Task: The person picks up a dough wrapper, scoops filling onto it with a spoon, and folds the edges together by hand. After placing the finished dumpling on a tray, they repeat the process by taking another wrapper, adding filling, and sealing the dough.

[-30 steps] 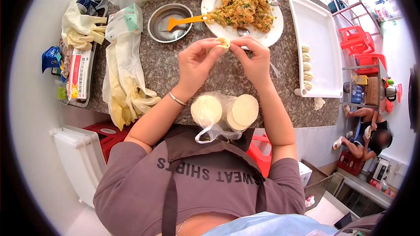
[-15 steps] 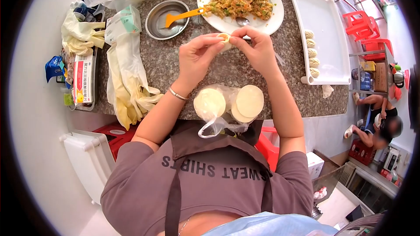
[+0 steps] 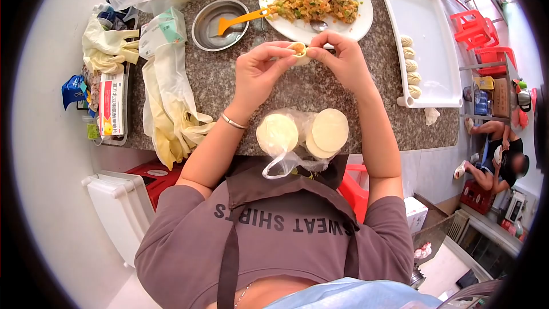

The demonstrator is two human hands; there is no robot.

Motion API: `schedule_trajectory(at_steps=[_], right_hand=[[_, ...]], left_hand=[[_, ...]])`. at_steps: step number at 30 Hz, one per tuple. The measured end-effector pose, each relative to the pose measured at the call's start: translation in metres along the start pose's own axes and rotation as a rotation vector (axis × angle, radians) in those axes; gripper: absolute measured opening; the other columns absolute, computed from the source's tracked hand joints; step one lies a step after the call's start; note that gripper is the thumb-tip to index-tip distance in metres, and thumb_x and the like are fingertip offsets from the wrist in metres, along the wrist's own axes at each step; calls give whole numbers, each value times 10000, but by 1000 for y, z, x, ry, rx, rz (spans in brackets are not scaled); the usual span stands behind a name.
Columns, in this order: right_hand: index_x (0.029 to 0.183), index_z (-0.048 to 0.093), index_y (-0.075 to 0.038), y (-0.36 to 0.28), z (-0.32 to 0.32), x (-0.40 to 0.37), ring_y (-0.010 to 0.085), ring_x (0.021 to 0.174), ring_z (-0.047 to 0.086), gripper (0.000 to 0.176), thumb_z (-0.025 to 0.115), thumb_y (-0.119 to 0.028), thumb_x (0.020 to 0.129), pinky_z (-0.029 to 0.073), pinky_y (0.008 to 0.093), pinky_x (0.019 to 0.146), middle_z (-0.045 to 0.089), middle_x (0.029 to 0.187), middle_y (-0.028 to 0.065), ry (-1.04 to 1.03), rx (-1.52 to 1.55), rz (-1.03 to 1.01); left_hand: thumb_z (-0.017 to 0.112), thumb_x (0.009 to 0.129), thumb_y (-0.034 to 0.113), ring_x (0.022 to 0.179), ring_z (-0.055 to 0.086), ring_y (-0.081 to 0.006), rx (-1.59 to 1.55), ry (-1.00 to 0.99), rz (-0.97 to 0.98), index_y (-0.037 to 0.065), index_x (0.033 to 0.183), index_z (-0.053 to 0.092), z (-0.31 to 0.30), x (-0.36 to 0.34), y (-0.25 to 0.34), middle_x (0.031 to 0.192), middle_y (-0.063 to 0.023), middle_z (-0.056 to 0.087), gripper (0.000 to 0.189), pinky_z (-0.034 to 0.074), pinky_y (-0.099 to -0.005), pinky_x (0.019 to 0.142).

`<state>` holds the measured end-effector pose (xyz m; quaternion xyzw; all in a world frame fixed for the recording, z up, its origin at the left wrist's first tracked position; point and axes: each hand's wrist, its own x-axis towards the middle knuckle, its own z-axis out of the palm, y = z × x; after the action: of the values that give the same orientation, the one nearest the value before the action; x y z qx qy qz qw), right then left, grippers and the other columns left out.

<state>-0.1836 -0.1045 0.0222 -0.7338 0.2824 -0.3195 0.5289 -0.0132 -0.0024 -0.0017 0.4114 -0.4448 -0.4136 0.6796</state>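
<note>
Above the bench (image 3: 214,80), at upper middle, dough (image 3: 302,59) is pinched by left grip (image 3: 260,73) and right grip (image 3: 344,66); filling (image 3: 298,50) might be spilled by squeezing.

The one camera sits on the wearer's head and looks forward and down, so near that the shirt (image 3: 277,246) fills the bottom middle, the left hand (image 3: 258,74) and right hand (image 3: 342,63) show above the middle, and the table (image 3: 289,94) spreads across the top half.
</note>
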Motion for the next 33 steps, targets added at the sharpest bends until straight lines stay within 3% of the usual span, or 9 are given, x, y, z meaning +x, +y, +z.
schedule_trajectory(at_steps=[3, 8, 14, 16, 18, 21, 24, 31, 33], right_hand=[[865, 687, 4, -3, 2, 1, 190, 760, 620, 82, 699, -73, 841, 484, 316, 716, 659, 794, 87, 5, 15, -76], [882, 690, -9, -2, 13, -1, 250, 787, 628, 97, 707, -85, 826, 494, 350, 728, 665, 823, 103, 102, -245, -243], [894, 690, -9, -4, 12, -2, 263, 783, 628, 100, 698, -89, 835, 496, 350, 726, 666, 852, 108, 95, -310, -264], [894, 689, -7, -4, 8, -1, 245, 768, 626, 99, 698, -87, 836, 494, 341, 719, 667, 847, 102, 100, -267, -221], [894, 687, -5, -1, 0, 0, 228, 753, 623, 99, 699, -85, 836, 492, 331, 712, 667, 842, 96, 105, -223, -177], [895, 686, -5, 1, -7, 0, 189, 730, 609, 92, 699, -76, 836, 483, 311, 691, 663, 827, 84, -61, -95, -71], [888, 685, -9, -2, -3, 0, 166, 730, 602, 80, 696, -70, 838, 478, 305, 678, 663, 821, 71, -59, -58, -121], [877, 677, -11, -3, 7, -1, 208, 752, 609, 105, 707, -103, 837, 476, 324, 663, 650, 817, 80, 46, -242, -259], [877, 678, -12, -4, 5, -1, 216, 759, 611, 109, 708, -109, 838, 476, 327, 661, 647, 818, 82, 43, -266, -256]], left_hand=[[680, 885, -20, 985, 648, -154, -4, -16, 10, -37, 1001, 694, 0, -1, -1, 1126, -156, 675, 118, 542, -278, 868], [686, 884, -13, 946, 656, -138, 130, 67, -50, -34, 1006, 680, -1, -3, 0, 1071, -143, 695, 124, 546, -267, 844], [703, 875, 4, 946, 656, -136, 345, 94, -94, -27, 1021, 647, 1, -2, 3, 1086, -148, 689, 159, 543, -248, 831], [697, 869, -21, 978, 649, -146, 119, 65, 12, -32, 1009, 660, 3, 0, 2, 1127, -158, 670, 145, 548, -253, 836], [694, 866, -33, 990, 646, -151, 87, 15, -16, -35, 999, 669, -2, 1, 1, 1139, -158, 662, 135, 551, -259, 841], [688, 862, -51, 999, 645, -160, 59, -49, -29, -41, 981, 683, -4, -1, 2, 1134, -154, 660, 120, 556, -269, 848], [686, 862, -54, 986, 650, -160, 60, -58, 1, -41, 971, 691, -1, -1, 1, 1103, -145, 670, 110, 560, -272, 845], [718, 850, -15, 961, 667, -142, 298, 50, -92, -32, 984, 655, -1, -2, 7, 1057, -129, 688, 149, 577, -256, 794], [726, 840, -19, 968, 666, -143, 240, 60, -72, -27, 995, 630, 1, -2, 7, 1079, -135, 677, 182, 579, -254, 798]])
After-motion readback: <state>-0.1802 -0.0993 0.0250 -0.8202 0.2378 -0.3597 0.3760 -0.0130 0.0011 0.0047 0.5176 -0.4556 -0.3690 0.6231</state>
